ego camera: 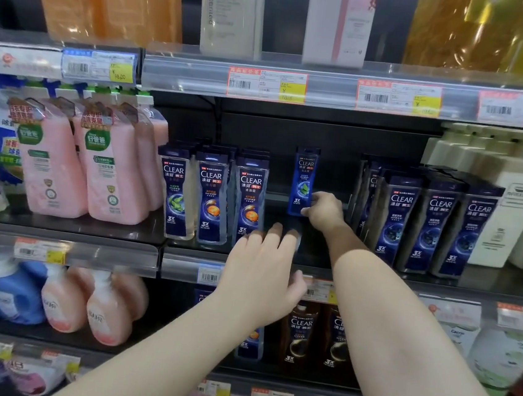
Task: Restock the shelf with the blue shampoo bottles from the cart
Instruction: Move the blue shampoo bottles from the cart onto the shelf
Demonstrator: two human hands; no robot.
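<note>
Blue shampoo bottle upright, CLEAR label, right hand gripping base

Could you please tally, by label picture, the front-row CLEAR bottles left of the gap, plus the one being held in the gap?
Green leaf: 2, the leftmost bottle and the held bottle in the right hand
Orange: 2, the middle bottle and the third bottle
Total: 4

Navy shampoo bottles bear white lettering; soap bottles are pink, green-labelled.
</note>
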